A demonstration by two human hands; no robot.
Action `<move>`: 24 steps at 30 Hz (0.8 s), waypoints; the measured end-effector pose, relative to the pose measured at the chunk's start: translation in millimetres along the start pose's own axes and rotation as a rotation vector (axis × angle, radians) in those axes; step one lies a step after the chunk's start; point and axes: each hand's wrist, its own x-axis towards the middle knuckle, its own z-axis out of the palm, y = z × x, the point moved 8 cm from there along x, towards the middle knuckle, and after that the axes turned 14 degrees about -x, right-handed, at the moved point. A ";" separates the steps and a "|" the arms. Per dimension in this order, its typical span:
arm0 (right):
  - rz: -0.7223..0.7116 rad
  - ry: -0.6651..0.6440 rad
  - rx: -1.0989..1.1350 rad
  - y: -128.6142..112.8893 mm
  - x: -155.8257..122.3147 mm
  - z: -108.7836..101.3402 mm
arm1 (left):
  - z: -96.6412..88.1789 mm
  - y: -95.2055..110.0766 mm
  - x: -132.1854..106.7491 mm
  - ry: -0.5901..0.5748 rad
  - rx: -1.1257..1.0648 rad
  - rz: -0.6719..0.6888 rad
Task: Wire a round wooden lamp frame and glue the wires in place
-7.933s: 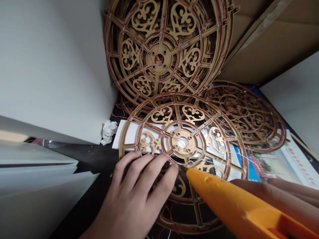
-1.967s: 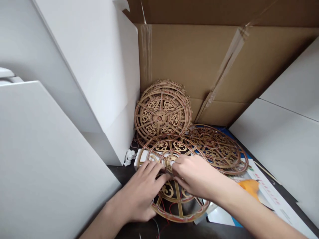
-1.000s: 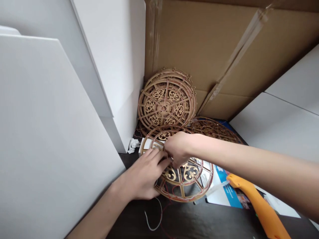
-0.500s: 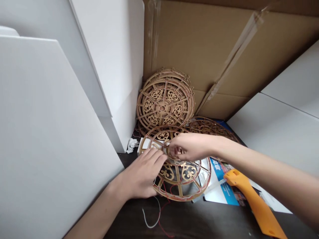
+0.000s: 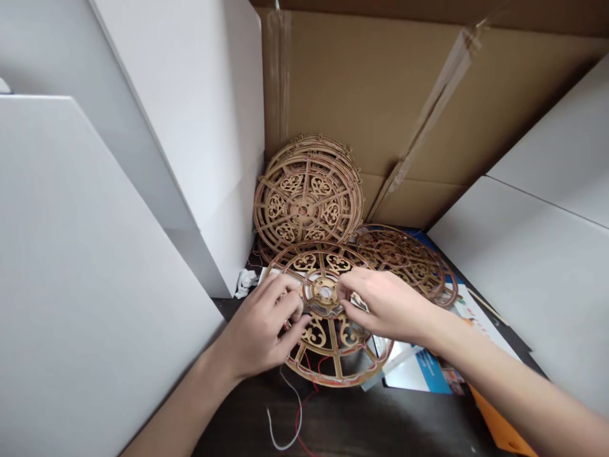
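An openwork wooden wheel (image 5: 325, 283) with scroll cut-outs and reddish lines along its rings lies in front of me on a dark table. My left hand (image 5: 266, 327) is over its left side, the fingers curled in and the thumb pointing at the hub. Something small and reddish shows between those fingers, too hidden to name. At the right edge of the hub is my right hand (image 5: 380, 298), with thumb and fingers closed together. Whatever its fingertips grip is hidden. A white wire (image 5: 285, 447) and a red wire (image 5: 299, 419) trail from under the wheel.
Behind, a stack of similar wheels (image 5: 304, 209) leans on a cardboard sheet (image 5: 361, 82). More wheels (image 5: 404, 254) lie flat to the right. White panels (image 5: 95, 285) stand close on both sides. An orange-handled tool (image 5: 497, 419) is partly under my right forearm, near a printed sheet (image 5: 432, 371).
My left hand has lifted from lying on the wheel to a curled grip. My right hand has drawn back right from the hub, uncovering it. The view has shifted slightly.
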 end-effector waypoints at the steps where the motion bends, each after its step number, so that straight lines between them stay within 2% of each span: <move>1: 0.017 0.032 0.005 -0.4 -6.2 -0.1 | -0.8 0.8 0.5 0.032 0.021 0.011; 6: 0.105 0.270 0.116 -7.1 -41.3 4.1 | 2.7 -3.8 -0.5 0.086 0.074 0.030; 10: 0.204 0.451 0.257 -5.9 -55.4 11.4 | 6.0 -4.2 -0.5 0.061 0.104 0.023; 12: 0.234 0.531 0.278 -5.5 -58.2 12.6 | 12.3 -2.1 0.1 0.000 0.115 0.000; 14: 0.233 0.549 0.267 -8.4 -58.5 15.7 | 23.7 0.6 -0.2 -0.110 0.122 -0.025; 17: 0.207 0.507 0.219 -15.1 -59.1 23.4 | 39.1 2.9 -2.3 -0.244 0.141 -0.040; 24: 0.179 0.525 0.132 -16.0 -65.6 31.8 | 53.9 -6.1 -5.1 -0.375 0.158 -0.065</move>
